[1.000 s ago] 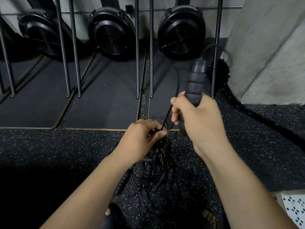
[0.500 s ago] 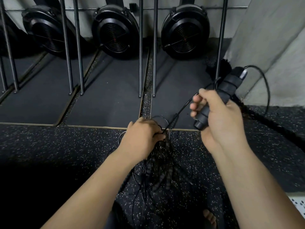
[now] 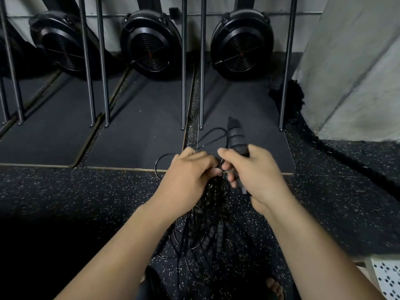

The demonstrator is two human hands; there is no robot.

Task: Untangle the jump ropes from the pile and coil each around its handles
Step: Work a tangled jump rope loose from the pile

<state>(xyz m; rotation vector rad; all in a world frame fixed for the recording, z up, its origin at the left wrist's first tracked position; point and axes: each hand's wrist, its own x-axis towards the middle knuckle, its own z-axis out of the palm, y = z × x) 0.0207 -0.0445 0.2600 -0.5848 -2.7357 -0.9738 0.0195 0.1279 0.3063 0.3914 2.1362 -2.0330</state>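
Note:
A tangled bunch of black jump ropes hangs from my left hand, which grips the cords at the top of the bunch. Several black foam handles dangle inside the tangle. My right hand grips one black ribbed handle, its tip pointing up and away from me. A thin cord loop runs from that handle down to where the two hands meet. Both hands are close together, fingers touching the same cords.
Three black fan-wheel machines stand at the back behind vertical steel posts on dark mats. A thick black battle rope lies along the speckled floor on the right by a concrete wall. My bare toes show at the bottom.
My right hand has swung the handle from the right back toward the left hand and lower, turning it upright. The left hand stays gripping the top of the tangle.

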